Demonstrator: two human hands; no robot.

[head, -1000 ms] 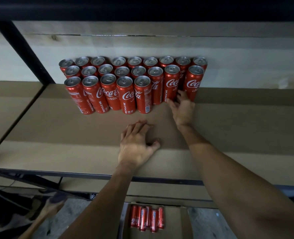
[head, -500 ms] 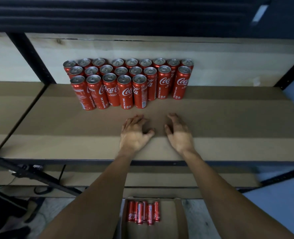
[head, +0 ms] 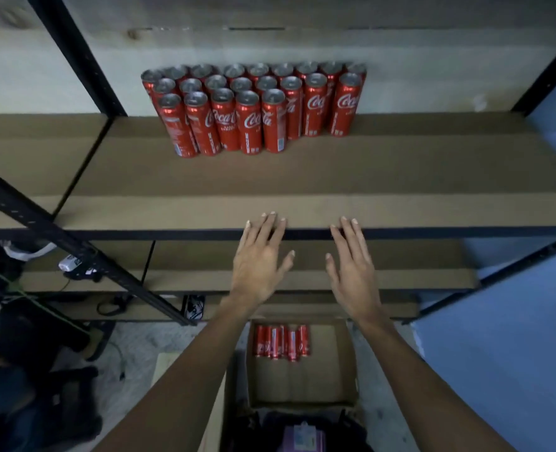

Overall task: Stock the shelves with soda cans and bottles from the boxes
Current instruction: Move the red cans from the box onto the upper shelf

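Several tall red cola cans [head: 253, 109] stand upright in three rows at the back of the cardboard-lined shelf [head: 400, 177]. An open cardboard box [head: 302, 383] sits on the floor below, with several red cans [head: 281, 341] lying side by side at its far end. My left hand [head: 260, 259] and my right hand [head: 354, 269] hover palm down over the shelf's front edge, fingers straight and spread, holding nothing. Both are well in front of the standing cans and above the box.
Black metal uprights [head: 80, 60] and a diagonal brace [head: 74, 249] frame the shelf on the left. A lower shelf [head: 416, 275] runs beneath. Cables and dark bags [head: 35, 353] lie on the floor at left. A blue wall [head: 514, 321] is at right.
Both hands have drawn back from the cans to the shelf's front edge. My right hand let go of the rightmost front can. The view has tilted down toward the box.
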